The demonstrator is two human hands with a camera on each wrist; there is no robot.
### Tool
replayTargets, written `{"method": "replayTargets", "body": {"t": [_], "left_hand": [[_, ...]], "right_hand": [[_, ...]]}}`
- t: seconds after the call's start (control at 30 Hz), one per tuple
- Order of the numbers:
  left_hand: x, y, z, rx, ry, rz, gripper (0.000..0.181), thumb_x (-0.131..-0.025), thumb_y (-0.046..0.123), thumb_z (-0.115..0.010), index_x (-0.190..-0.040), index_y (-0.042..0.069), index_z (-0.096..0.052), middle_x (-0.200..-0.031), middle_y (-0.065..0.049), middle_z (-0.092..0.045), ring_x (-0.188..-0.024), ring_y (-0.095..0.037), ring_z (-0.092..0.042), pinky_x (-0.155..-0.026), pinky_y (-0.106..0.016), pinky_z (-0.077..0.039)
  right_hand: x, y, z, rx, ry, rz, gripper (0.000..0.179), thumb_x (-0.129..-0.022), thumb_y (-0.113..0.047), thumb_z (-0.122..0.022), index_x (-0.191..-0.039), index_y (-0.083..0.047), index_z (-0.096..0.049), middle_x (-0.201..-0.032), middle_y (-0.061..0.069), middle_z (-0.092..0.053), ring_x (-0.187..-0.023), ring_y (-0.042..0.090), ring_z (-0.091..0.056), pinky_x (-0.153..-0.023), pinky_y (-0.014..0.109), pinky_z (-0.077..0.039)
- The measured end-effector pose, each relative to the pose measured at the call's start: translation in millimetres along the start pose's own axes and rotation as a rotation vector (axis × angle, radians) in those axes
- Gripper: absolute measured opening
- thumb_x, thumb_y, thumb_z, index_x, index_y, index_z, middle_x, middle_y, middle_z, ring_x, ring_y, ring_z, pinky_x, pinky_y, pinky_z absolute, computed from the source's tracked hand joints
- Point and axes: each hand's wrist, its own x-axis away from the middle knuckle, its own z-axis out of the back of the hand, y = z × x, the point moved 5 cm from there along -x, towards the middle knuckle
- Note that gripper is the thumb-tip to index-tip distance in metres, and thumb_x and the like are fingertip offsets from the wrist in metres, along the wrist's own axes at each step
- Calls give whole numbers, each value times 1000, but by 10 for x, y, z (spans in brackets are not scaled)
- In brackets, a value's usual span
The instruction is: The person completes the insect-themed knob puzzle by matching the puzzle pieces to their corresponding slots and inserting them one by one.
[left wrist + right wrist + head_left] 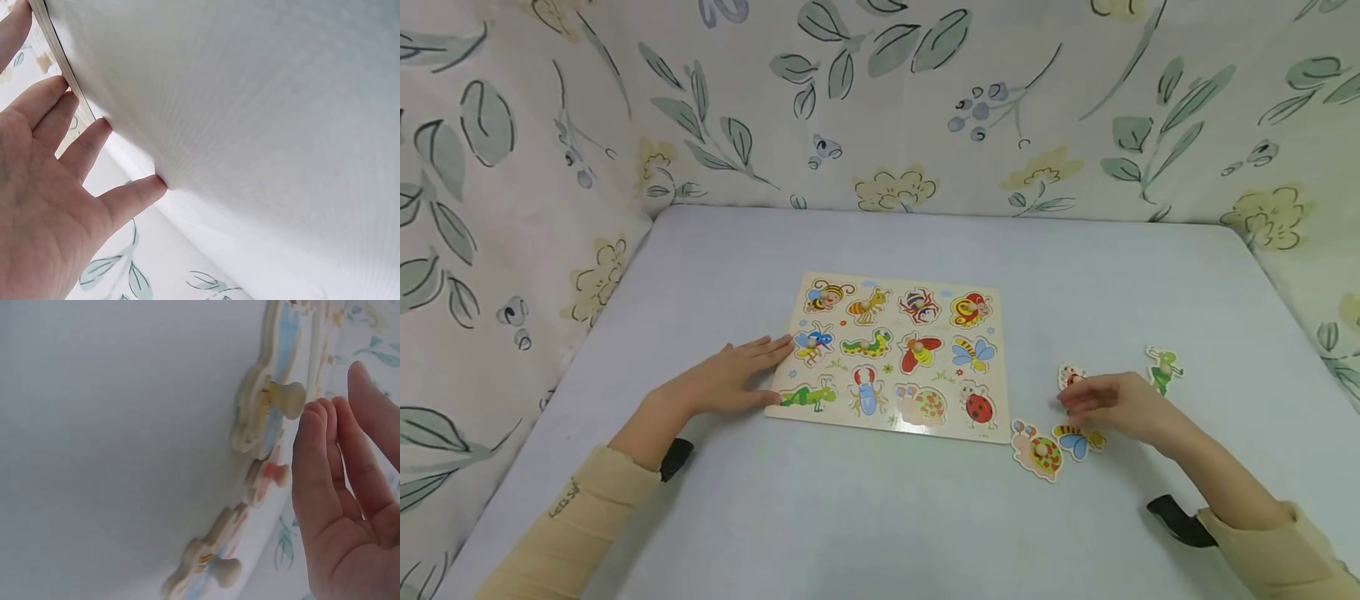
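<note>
Off-white fabric printed with leaves and flowers rises behind a white tabletop, where a rectangular pale wooden puzzle board shows colourful small creatures. Your left hand is at the board's nine o'clock, fingers straight and spread, fingertips touching its edge. Your right hand hovers beyond the board's four o'clock side, thumb apart from the nearly straight fingers, which lie close together. With that hand as dial centre in the head view, the blue-winged, yellow-striped insect piece lies at seven o'clock, just below the fingertips; the pink snail piece with a spotted shell at eight, near the board's corner; the white-rimmed, red-marked piece at ten, partly hidden; and the green insect piece at two. From the right wrist, a round pale wooden knob stands just beside your fingertips; whether they touch, you cannot tell.
</note>
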Motion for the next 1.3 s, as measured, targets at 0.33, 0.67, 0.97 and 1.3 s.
{"method": "replayTargets", "body": {"t": [0.33, 0.67, 0.97, 1.3], "left_hand": [[4, 17, 19, 8, -3, 2, 79, -92, 42, -64, -153, 6, -30, -159, -11, -26, -143, -40, -22, -105, -73, -15], [1, 16, 13, 12, -7, 5, 78, -92, 41, -64, -153, 7, -29, -159, -10, -25, -143, -40, -22, -106, -72, -15], [-2, 12, 14, 7, -3, -1, 79, -92, 42, -65, -153, 7, -29, -159, -10, -25, -143, -40, -22, -106, -72, -16], [-3, 3, 15, 7, -8, 2, 79, -92, 43, -65, -153, 7, -29, -159, -10, -25, -143, -40, -22, -106, -72, -16]], "right_hand": [[104, 130, -5, 41, 17, 31, 32, -82, -9, -77, -109, 5, -69, -105, 15, -71, -85, 1, -62, -70, 21, -52], [120, 172, 10, 117, 21, 41, 27, -78, -11, -80, -102, 0, -73, -98, 9, -72, -81, 2, -60, -68, 22, -50], [121, 158, 17, 155, 26, 22, 23, -77, -13, -82, -96, -2, -74, -90, 3, -70, -75, 6, -58, -63, 23, -49], [121, 148, 7, 190, 47, 13, 21, -76, -13, -82, -93, -4, -75, -83, -1, -67, -72, 7, -53, -60, 23, -47]]}}
